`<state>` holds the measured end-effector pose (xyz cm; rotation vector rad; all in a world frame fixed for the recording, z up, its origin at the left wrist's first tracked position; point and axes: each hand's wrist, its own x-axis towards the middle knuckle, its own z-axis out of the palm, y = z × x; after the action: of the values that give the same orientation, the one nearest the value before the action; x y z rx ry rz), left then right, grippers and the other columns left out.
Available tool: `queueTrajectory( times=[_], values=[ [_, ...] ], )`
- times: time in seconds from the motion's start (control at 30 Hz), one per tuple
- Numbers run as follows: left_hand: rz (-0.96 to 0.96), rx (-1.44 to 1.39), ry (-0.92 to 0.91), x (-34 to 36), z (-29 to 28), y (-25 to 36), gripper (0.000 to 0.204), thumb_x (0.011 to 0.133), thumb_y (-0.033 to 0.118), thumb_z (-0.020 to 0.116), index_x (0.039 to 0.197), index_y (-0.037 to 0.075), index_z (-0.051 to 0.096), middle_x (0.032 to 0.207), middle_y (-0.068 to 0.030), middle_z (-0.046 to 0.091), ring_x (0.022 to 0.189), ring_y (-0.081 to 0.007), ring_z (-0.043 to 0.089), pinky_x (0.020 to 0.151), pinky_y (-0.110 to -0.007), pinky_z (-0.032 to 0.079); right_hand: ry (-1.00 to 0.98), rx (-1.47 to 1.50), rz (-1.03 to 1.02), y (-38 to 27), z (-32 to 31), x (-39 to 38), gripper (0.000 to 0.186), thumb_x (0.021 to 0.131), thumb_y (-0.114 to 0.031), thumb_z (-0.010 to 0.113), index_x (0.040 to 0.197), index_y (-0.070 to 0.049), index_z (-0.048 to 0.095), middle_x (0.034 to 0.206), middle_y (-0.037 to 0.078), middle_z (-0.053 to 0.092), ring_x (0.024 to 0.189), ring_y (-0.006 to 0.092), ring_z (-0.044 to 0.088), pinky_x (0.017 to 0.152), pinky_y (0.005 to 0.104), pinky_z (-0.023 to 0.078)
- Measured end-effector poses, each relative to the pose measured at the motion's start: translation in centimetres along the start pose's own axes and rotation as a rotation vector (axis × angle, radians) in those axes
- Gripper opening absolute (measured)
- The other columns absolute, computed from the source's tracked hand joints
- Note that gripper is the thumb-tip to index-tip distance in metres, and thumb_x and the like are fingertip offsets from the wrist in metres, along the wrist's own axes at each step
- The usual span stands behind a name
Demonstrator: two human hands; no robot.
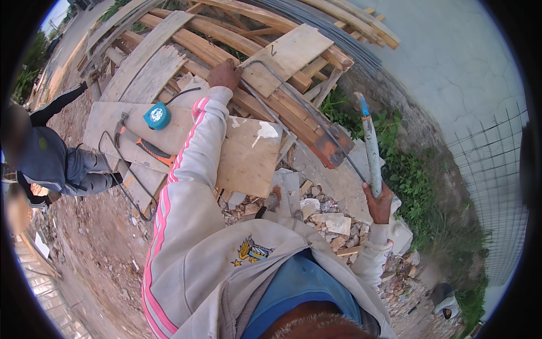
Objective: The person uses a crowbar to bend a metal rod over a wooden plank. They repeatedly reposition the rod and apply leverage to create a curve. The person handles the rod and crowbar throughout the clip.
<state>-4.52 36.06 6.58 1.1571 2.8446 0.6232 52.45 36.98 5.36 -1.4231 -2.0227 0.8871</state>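
Note:
My left hand (224, 75) is closed at the bent end of a thin steel rod (302, 104), over a pile of boards. The rod runs in two lengths slanting down to the right; one reaches my right hand. My right hand (379, 202) is wrapped round the lower end of a pale, worn pipe (371, 150) with a blue upper part. Whether it also grips the rod is hard to see. Below the rod is a rusty orange piece (333, 148). Near my left forearm, a hammer (145, 148) with an orange and black handle and a turquoise tape measure (157, 116) lie on plywood (245, 161).
A bent rod (131, 192) hangs beside the plywood at left. Timber planks (226, 37) are heaped ahead, with long bars (339, 42) behind. Rubble (336, 226) lies below. Wire mesh (491, 169) leans by the wall. A person (62, 152) stands at left.

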Motion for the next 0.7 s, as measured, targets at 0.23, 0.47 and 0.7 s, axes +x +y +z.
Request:
queueTrajectory(
  times=[0.23,0.47,0.7],
  values=[
    [-0.029,-0.018,-0.023,0.9,-0.5,-0.3,0.038,0.089,0.042,0.067,0.108,0.01,0.07,0.109,-0.0202,0.071,0.105,-0.039,0.068,0.09,-0.049,0.054,0.082,-0.017,-0.092,-0.4,2.2,0.6,0.034,0.087,-0.026,0.079,0.096,0.004,0.067,0.07,0.014,0.063,0.062,0.0228,0.058,0.062,0.0383,0.048],
    [0.442,0.078,0.229,-3.3,3.6,2.8,0.073,0.091,0.053,0.063,0.14,-0.001,0.051,0.148,-0.0264,0.044,0.141,-0.0423,0.038,0.115,-0.051,0.033,0.098,-0.072,0.038,-0.8,2.7,0.1,0.038,0.087,-0.029,0.08,0.095,0.005,0.066,0.071,0.016,0.063,0.063,0.0246,0.058,0.063,0.0398,0.048],
    [0.346,0.136,0.061,-3.0,5.2,4.6,0.105,0.086,0.076,0.052,0.15,-0.005,0.037,0.159,-0.0305,0.027,0.151,-0.047,0.017,0.121,-0.061,0.01,0.101,-0.048,0.016,-1.0,2.8,0.2,0.037,0.087,-0.028,0.08,0.094,0.006,0.066,0.071,0.017,0.063,0.063,0.0267,0.059,0.063,0.0404,0.048]
  ],
)
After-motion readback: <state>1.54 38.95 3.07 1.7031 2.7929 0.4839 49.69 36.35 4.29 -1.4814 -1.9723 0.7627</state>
